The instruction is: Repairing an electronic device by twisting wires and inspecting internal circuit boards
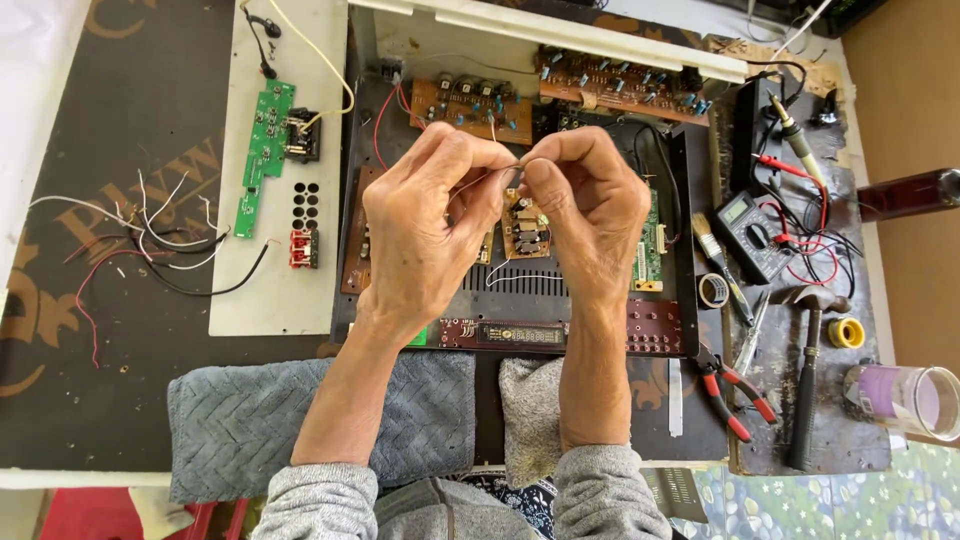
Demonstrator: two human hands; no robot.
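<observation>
My left hand [425,225] and my right hand [590,205] meet over an opened black electronics chassis [680,300]. Between their fingertips both hands pinch a thin wire [508,168], red on the left side. Below the fingers sits a small brown circuit board [527,228] with a white wire loop [520,275] near it. Brown circuit boards [470,105] with capacitors line the far side of the chassis. A dark display strip [505,334] runs along its near edge.
A white panel [275,300] at left carries a green board [262,150] and red connectors. Loose wires [150,235] lie further left. At right are a multimeter [750,230], soldering iron [800,140], brush, tape roll, pliers [735,390], hammer [808,390] and a cup [910,400]. A grey cloth [240,425] lies near me.
</observation>
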